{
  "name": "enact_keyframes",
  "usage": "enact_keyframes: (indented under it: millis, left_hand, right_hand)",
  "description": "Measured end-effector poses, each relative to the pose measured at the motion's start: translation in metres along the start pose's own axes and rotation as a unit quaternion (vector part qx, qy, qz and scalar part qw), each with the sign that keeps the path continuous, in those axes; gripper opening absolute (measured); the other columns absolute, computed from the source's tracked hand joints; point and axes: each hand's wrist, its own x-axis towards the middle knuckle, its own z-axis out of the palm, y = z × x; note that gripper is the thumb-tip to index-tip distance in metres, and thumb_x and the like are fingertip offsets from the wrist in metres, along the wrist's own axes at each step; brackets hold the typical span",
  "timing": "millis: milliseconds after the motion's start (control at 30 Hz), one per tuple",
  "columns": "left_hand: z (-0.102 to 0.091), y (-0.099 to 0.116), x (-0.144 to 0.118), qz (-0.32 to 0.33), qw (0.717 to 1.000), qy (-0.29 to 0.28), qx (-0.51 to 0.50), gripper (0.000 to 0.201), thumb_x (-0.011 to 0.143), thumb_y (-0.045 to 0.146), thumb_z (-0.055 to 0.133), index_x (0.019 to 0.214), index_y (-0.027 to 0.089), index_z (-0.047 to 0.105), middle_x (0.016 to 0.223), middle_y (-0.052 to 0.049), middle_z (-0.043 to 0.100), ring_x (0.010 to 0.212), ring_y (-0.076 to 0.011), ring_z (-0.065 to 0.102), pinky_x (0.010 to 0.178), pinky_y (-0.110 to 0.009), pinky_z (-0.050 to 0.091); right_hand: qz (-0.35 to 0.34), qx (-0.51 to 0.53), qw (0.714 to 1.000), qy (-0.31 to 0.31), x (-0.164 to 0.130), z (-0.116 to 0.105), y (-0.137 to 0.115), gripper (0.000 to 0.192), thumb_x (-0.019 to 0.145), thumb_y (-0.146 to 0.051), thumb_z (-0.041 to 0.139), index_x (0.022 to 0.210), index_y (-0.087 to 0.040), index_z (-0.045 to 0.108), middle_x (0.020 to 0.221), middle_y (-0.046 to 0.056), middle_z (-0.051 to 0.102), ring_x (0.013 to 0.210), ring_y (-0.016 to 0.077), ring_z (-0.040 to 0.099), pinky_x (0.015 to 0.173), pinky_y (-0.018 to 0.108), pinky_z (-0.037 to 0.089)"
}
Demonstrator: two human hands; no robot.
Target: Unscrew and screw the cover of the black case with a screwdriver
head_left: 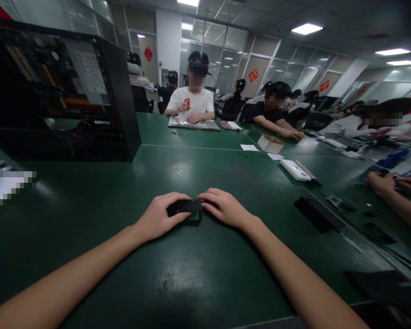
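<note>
My left hand [161,214] grips a flat black rectangular cover [184,207], thumb along the near edge and fingers on the far edge. Under the cover sits a small black case [193,222] on the green tabletop, with a green part like a circuit board showing at its near right. The cover lies tilted over the case and hides most of it. At the cover's right end, my right hand [224,208] has its fingers curled together, with the fingertips touching the corner. Whether something tiny is between those fingertips cannot be made out.
An open black computer case [119,100] stands at the left. To the right lie a white device [295,170], a black panel [318,214] and an open cardboard box [270,143]. Across the table [178,278], a person [192,100] holds a screwdriver. A co-worker's hands [383,185] are at the right.
</note>
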Motion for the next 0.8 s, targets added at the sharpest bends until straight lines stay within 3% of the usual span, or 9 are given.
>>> enact_keyframes:
  millis: [167,333,533,667,733,800]
  left_hand:
    - [0.001,-0.004,0.005,-0.091,0.979,0.099,-0.156,0.036,0.092,0.048,0.060,0.109,0.018,0.070,0.093,-0.007,0.076,0.089,-0.0251,0.070,0.080,-0.035,0.054]
    - [0.001,-0.011,0.010,-0.115,0.954,0.151,-0.234,0.049,0.095,0.059,0.053,0.078,0.016,0.069,0.076,-0.006,0.070,0.081,-0.0228,0.068,0.085,-0.035,0.050]
    - [0.000,-0.018,0.014,-0.192,0.879,0.231,-0.370,0.053,0.085,0.064,0.064,0.096,0.013,0.066,0.061,0.001,0.059,0.063,-0.0177,0.062,0.066,-0.029,0.049]
    - [-0.001,-0.021,0.013,-0.185,0.890,0.226,-0.350,0.054,0.085,0.065,0.063,0.095,0.013,0.068,0.063,0.001,0.060,0.063,-0.0169,0.061,0.066,-0.028,0.049]
    - [0.000,-0.021,0.011,-0.175,0.906,0.209,-0.324,0.053,0.087,0.065,0.061,0.096,0.013,0.069,0.065,0.000,0.062,0.065,-0.0174,0.061,0.068,-0.029,0.050]
    - [0.000,-0.020,0.011,-0.168,0.914,0.192,-0.314,0.051,0.088,0.063,0.061,0.096,0.013,0.069,0.067,0.000,0.062,0.066,-0.0173,0.060,0.069,-0.029,0.049]
  right_hand:
    - [0.046,-0.027,0.999,-0.005,-0.002,-0.006,0.007,0.025,0.101,-0.031,0.051,0.116,-0.018,0.066,0.101,0.008,0.068,0.087,0.0165,0.063,0.078,0.029,0.050]
    - [0.083,-0.067,0.994,-0.024,0.000,-0.004,0.000,0.022,0.100,-0.030,0.053,0.113,-0.019,0.067,0.099,0.007,0.067,0.086,0.0159,0.063,0.077,0.028,0.049]
    - [0.051,-0.128,0.989,-0.057,0.008,0.002,-0.016,0.024,0.101,-0.027,0.049,0.118,-0.019,0.065,0.106,0.009,0.068,0.095,0.0193,0.063,0.080,0.031,0.051]
    - [0.033,-0.040,0.999,0.015,0.012,0.006,-0.031,0.031,0.105,-0.029,0.037,0.120,-0.019,0.062,0.113,0.011,0.068,0.102,0.0204,0.062,0.091,0.036,0.051]
    - [0.037,0.010,0.999,0.023,0.014,0.011,-0.045,0.036,0.102,-0.040,0.046,0.128,-0.018,0.057,0.119,0.012,0.066,0.107,0.0227,0.061,0.094,0.039,0.050]
    - [0.038,0.011,0.999,-0.002,0.016,0.018,-0.059,0.056,0.094,-0.050,0.061,0.137,-0.017,0.051,0.125,0.013,0.064,0.111,0.0266,0.059,0.096,0.044,0.049]
